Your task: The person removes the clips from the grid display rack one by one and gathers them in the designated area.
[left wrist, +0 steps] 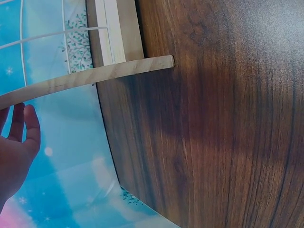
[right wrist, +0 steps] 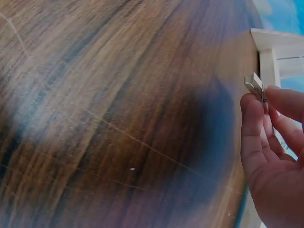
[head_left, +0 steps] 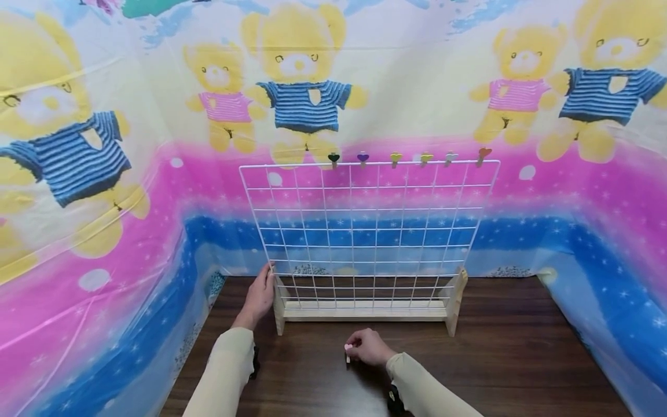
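My left hand (head_left: 259,295) is out ahead of me, forearm in a beige sleeve running up from the bottom edge, palm against the left edge of the white wire grid (head_left: 365,231) low down, right above the wooden stand (head_left: 365,313). Fingers straight and relaxed, not wrapped round anything; the left wrist view shows them flat and extended (left wrist: 19,137) next to the stand's curved wooden foot (left wrist: 95,76). Touching or just beside the wire, can't tell which.

My right hand (head_left: 369,347) sits low over the dark wooden table (head_left: 521,359), in front of the stand, near its middle, wrist bent inward. Thumb and fingertips pinch a small clip (head_left: 347,348) with a pink head; the other fingers are curled in. From the right wrist view the clip (right wrist: 255,84) pokes out above my fingertips (right wrist: 251,123), light wood colour, held clear of the table as far as I can tell. Right forearm comes in from the bottom right, also in a beige sleeve.

Grid stands upright in the stand at the back of the table. Along its top wire, a row of heart clips (head_left: 406,157): dark green, purple, yellow, yellow-green, white, orange-red. Teddy-bear printed sheet (head_left: 312,87) behind and at the sides.
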